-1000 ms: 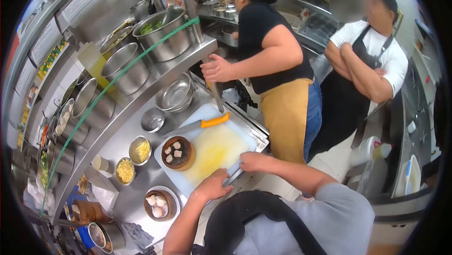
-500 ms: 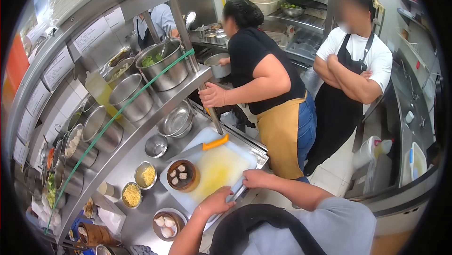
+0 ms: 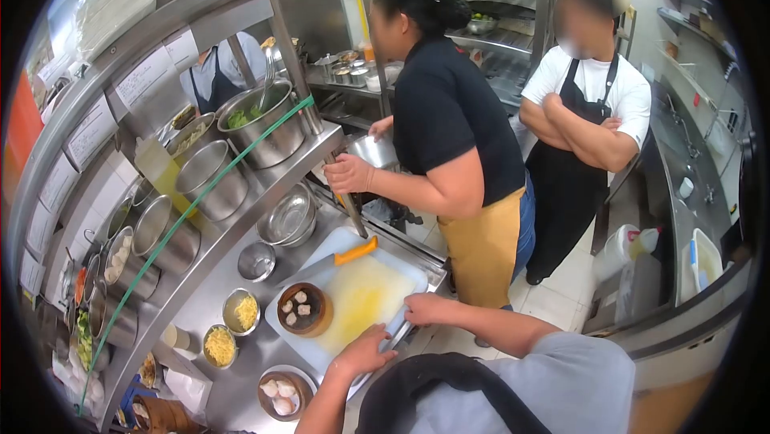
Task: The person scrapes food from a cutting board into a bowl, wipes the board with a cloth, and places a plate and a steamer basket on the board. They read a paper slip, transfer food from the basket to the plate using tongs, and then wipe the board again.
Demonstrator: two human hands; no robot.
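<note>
My left hand (image 3: pixel 366 351) rests at the near edge of the white cutting board (image 3: pixel 341 323), its fingers spread and holding nothing. At the board's right corner, my right hand (image 3: pixel 427 310) is curled closed against the edge; whatever lies under its fingers is hidden. On the board sit a bamboo steamer (image 3: pixel 305 310) with several small dumplings and a knife with an orange handle (image 3: pixel 355 252). A yellow stain marks the middle of the board. Beside my left arm is a second steamer (image 3: pixel 281 396) with larger white dumplings on a plate.
Two bowls of shredded yellow food (image 3: pixel 219 346) and empty metal bowls (image 3: pixel 257 261) stand left of the board. A steel shelf (image 3: pixel 241 233) with pots overhangs the counter. A person in black (image 3: pixel 449 113) holds a pot; another (image 3: pixel 585 105) stands with arms crossed.
The person in black has straightened up and moved nearer the shelf post with the pot. The whole view has shifted slightly. My hands stay at the board's edge.
</note>
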